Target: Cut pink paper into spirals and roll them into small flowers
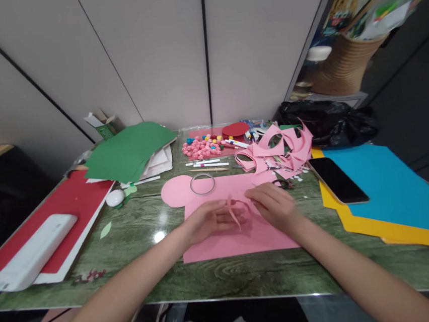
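Observation:
A thin curled pink paper strip (233, 215) spans the gap between my two hands. My left hand (213, 219) has it at the thumb, its other fingers stretched beneath the strip. On the other side, the fingertips of my right hand (275, 204) are pinched together at the strip's far end. Both hands are above a large pink paper sheet (211, 247). A pink paper circle (175, 191) lies at the sheet's upper left, and a metal ring (203, 192) overlaps the sheet's top edge. Dark scissor handles (283, 183) show partly behind my right hand.
Pink paper scraps (274, 150) pile at the back right, near pink paper balls (200, 147) and pens (211, 164). Blue sheets (391, 179) and a phone (338, 179) lie right. Green sheets (130, 149), red sheets (69, 195) and a white device (33, 252) lie left.

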Motion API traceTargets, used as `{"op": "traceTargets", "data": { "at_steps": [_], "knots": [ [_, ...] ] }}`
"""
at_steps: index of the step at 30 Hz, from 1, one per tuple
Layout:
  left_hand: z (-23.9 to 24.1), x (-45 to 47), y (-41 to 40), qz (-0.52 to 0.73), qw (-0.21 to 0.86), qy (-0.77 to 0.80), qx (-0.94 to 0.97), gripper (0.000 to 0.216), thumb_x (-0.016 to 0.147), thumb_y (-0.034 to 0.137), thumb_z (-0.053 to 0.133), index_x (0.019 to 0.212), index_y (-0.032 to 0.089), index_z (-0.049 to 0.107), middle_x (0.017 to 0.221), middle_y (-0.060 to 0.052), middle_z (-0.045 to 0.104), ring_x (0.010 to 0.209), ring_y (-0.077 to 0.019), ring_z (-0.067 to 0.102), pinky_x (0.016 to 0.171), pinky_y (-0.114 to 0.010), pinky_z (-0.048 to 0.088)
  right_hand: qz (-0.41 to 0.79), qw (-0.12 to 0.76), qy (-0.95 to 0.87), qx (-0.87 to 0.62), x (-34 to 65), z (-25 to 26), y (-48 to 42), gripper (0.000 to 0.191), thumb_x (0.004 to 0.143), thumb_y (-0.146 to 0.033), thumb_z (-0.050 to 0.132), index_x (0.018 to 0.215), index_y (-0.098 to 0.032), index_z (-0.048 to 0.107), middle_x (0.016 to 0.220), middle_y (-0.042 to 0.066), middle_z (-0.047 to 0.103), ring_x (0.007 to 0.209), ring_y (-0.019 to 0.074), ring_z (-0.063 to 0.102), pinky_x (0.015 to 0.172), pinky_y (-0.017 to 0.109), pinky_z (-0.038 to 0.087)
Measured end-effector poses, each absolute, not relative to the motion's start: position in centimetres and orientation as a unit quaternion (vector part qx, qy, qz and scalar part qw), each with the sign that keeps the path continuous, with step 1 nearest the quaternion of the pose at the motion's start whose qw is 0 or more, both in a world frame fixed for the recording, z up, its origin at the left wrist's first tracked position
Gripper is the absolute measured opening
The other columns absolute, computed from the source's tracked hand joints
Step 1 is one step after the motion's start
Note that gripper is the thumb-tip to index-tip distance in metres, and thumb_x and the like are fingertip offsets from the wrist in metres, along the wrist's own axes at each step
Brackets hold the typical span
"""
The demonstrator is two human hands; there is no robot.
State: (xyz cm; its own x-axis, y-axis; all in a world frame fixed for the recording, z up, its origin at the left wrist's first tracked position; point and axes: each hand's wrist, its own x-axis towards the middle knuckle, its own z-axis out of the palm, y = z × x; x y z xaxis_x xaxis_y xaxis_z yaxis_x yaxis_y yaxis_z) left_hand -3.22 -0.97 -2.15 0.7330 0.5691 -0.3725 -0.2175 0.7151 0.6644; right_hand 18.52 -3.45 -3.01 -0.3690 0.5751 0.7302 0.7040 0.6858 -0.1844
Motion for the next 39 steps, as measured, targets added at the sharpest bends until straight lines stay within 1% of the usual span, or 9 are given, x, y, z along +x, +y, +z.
{"op": "traceTargets", "data": {
  "at_steps": [5,11,15,19,23,27,31,34,39],
  "knots": [
    [-2.6,-3.0,-1.1,0.223,0.885,0.288,0.289,0.034,0.080,0.043,0.054,0.085,0.012,0.066,0.093,-0.014,0.070,0.093,-0.0258,0.065,0.091,-0.041,0.044,-0.113,0.368,-0.863,-0.328,18.1,-2.9,-3.9,0.024,0.086,-0.012,0.047,0.102,-0.021,0.062,0.089,0.007,0.071,0.083,0.0179,0.063,0.075,0.033,0.050],
    [-3.4,-3.1,-0.7,0.292,0.831,0.331,0.338,0.019,0.074,0.027,0.066,0.085,0.011,0.066,0.080,-0.009,0.070,0.069,-0.0166,0.064,0.071,-0.031,0.050,-0.157,0.333,-0.889,-0.271,17.7,-2.2,-4.0,0.023,0.087,-0.011,0.048,0.102,-0.021,0.061,0.092,0.006,0.072,0.087,0.0180,0.062,0.080,0.036,0.047],
    [-3.2,-3.1,-0.6,0.296,0.824,0.335,0.347,0.020,0.071,0.021,0.070,0.089,0.011,0.067,0.078,-0.007,0.069,0.067,-0.0123,0.063,0.069,-0.024,0.049,-0.142,0.291,-0.899,-0.295,17.4,-2.6,-3.7,0.026,0.087,-0.009,0.046,0.104,-0.022,0.060,0.099,0.005,0.070,0.097,0.0191,0.059,0.091,0.042,0.040],
    [-2.8,-3.2,-0.3,0.307,0.795,0.357,0.381,0.028,0.068,0.022,0.072,0.093,0.010,0.067,0.077,-0.007,0.069,0.067,-0.0134,0.062,0.066,-0.024,0.048,-0.078,0.275,-0.902,-0.325,17.1,-2.5,-3.6,0.023,0.084,-0.022,0.054,0.107,-0.022,0.058,0.108,0.005,0.067,0.105,0.0233,0.053,0.095,0.047,0.034],
    [-2.9,-3.7,0.4,0.335,0.765,0.362,0.414,0.027,0.066,0.025,0.074,0.087,0.009,0.067,0.074,-0.006,0.068,0.065,-0.0121,0.060,0.064,-0.023,0.047,0.032,0.313,-0.878,-0.360,17.9,-1.6,-3.6,0.039,0.079,-0.040,0.060,0.112,-0.021,0.054,0.110,0.008,0.064,0.107,0.0248,0.051,0.097,0.046,0.033],
    [-3.4,-4.2,1.2,0.359,0.748,0.362,0.425,0.030,0.067,0.027,0.073,0.090,0.009,0.067,0.080,-0.007,0.068,0.070,-0.0113,0.060,0.069,-0.022,0.046,0.072,0.371,-0.790,-0.483,19.1,-1.8,-2.7,0.028,0.087,-0.033,0.049,0.111,-0.020,0.053,0.108,0.010,0.062,0.101,0.0233,0.053,0.088,0.040,0.041],
    [-3.5,-4.1,1.2,0.363,0.734,0.362,0.444,0.033,0.068,0.029,0.072,0.093,0.009,0.068,0.083,-0.007,0.069,0.072,-0.0131,0.061,0.070,-0.024,0.047,0.072,0.293,-0.778,-0.550,19.5,-3.2,-1.5,0.035,0.085,-0.034,0.050,0.115,-0.016,0.052,0.110,0.014,0.060,0.104,0.0289,0.051,0.090,0.047,0.038],
    [-2.8,-3.9,0.5,0.358,0.706,0.362,0.493,0.030,0.068,0.028,0.071,0.094,0.012,0.069,0.084,-0.006,0.071,0.074,-0.0141,0.062,0.071,-0.024,0.048,0.097,0.262,-0.795,-0.539,19.1,-3.7,-1.5,0.041,0.082,-0.028,0.051,0.121,-0.017,0.049,0.115,0.014,0.057,0.109,0.0282,0.049,0.094,0.047,0.037],
    [-1.3,-4.2,-0.7,0.292,0.639,0.327,0.632,0.021,0.072,0.025,0.067,0.090,0.016,0.072,0.093,-0.007,0.072,0.086,-0.0187,0.065,0.076,-0.026,0.050,0.214,0.279,-0.796,-0.493,18.2,-3.3,-2.4,0.052,0.079,-0.023,0.051,0.130,-0.022,0.039,0.129,0.010,0.048,0.120,0.0241,0.042,0.100,0.044,0.033]
  ]
}}
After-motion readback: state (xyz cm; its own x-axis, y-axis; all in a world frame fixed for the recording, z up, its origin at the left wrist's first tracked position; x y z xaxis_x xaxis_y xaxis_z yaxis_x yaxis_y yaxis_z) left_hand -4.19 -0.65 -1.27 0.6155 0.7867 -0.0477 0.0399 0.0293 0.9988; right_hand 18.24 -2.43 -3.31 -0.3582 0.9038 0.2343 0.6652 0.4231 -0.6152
